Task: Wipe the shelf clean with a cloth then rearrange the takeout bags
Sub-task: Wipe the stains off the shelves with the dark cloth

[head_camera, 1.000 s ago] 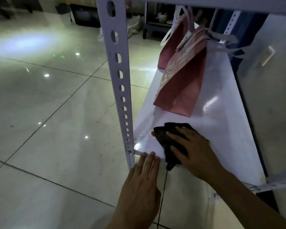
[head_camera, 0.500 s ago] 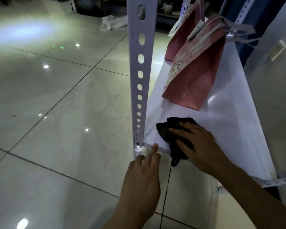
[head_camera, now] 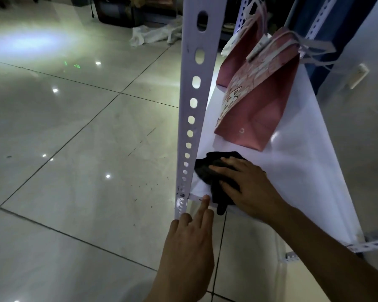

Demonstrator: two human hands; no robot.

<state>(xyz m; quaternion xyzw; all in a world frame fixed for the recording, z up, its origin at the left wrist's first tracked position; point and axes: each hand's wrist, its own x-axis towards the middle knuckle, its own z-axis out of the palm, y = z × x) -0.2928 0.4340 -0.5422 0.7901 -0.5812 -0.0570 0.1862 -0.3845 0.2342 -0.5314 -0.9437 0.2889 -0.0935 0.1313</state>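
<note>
Fingers of right hand (head_camera: 252, 190) flatten crumpled black cloth (head_camera: 214, 177) on glossy white shelf (head_camera: 297, 171).

Dim overall. Broad glare patch and pinpoint reflections on glossy floor tiles (head_camera: 74, 149). Soft sheen on white shelf (head_camera: 292, 171). Wide-angle bending at edges; slight blur throughout.
</note>
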